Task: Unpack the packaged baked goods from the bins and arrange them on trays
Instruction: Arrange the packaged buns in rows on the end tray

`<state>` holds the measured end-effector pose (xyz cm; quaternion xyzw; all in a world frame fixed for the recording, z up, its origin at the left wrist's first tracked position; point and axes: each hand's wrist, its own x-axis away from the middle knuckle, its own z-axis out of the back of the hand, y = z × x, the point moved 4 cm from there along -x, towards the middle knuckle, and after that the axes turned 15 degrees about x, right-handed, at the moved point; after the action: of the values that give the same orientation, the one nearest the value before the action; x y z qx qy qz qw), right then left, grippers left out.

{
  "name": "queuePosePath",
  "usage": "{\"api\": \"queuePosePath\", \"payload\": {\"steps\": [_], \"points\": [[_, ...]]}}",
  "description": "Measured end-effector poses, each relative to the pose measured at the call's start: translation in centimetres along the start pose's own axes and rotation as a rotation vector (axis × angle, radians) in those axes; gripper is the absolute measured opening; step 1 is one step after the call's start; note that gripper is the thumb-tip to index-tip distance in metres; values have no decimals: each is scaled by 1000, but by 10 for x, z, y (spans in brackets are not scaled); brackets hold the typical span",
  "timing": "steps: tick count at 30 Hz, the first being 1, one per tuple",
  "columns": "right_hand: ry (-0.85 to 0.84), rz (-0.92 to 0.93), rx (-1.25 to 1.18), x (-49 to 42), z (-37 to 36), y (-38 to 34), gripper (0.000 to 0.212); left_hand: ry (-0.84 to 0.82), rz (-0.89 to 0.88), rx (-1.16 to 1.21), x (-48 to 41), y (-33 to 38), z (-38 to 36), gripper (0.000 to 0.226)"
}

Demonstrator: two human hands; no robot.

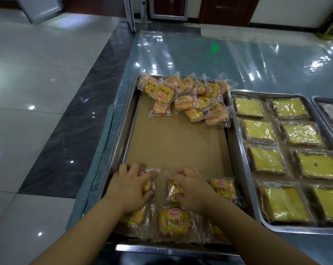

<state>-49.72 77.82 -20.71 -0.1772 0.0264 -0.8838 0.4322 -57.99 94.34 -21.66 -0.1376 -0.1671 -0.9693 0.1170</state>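
Right now, at the near end of the paper-lined steel tray [128, 131], the left hand [131, 188] is curling its fingers over a clear-wrapped yellow bun [149, 186], mostly hiding it; the right hand [192, 190] is gripping the neighbouring packet [172, 190] with bent fingers.

Shiny steel tray [124, 131] w/ matt brown paper liner [177, 146]. Glossy clear plastic bun wrappers [174, 222]. Shiny, crinkly transp. plastic film [200, 60] spread behind.
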Motion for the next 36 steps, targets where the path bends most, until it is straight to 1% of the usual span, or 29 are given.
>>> {"api": "queuePosePath", "payload": {"steps": [2, 6, 8, 11, 13, 17, 19, 21, 22, 24, 26, 28, 31, 33, 36], "points": [[0, 4, 3, -4, 3, 1, 52, -22, -8, -16, -4, 1, 2, 63], [-27, 26, 5, -15, 6, 2, 56, -45, -14, -6, -13, 1, 9, 64], [-7, 32, -32, -22, 13, 4, 53, 6, -19, 15, -21, 1, 19, 62], [79, 33, -82, -39, 31, 13, 41, 132, -45, 71, -43, -2, 42, 51], [116, -41, -116, -53, 44, 26, 37, 194, -72, 108, -64, -6, 58, 44], [203, -182, -107, -92, 70, 54, 33, 235, -93, 246, -116, -16, 84, 41], [242, -241, -99, -115, 85, 66, 28, 244, -67, 313, -145, -21, 93, 40], [301, -283, -91, -140, 101, 75, 17, 252, -20, 363, -174, -26, 99, 38], [337, -302, -90, -152, 110, 79, 15, 251, 9, 386, -187, -28, 101, 37], [412, -328, -112, -175, 127, 85, 19, 229, 77, 420, -210, -33, 102, 40], [453, -345, -99, -196, 140, 89, 33, 184, 153, 429, -227, -36, 97, 44], [415, -370, -24, -217, 146, 92, 46, 147, 198, 448, -238, -36, 91, 45], [261, -473, 29, -239, 144, 95, 56, 161, 230, 504, -243, -33, 82, 37], [197, -523, 85, -246, 140, 93, 52, 205, 267, 591, -242, -33, 77, 34], [167, -558, 118, -247, 135, 90, 37, 236, 322, 746, -237, -32, 72, 30]]}}
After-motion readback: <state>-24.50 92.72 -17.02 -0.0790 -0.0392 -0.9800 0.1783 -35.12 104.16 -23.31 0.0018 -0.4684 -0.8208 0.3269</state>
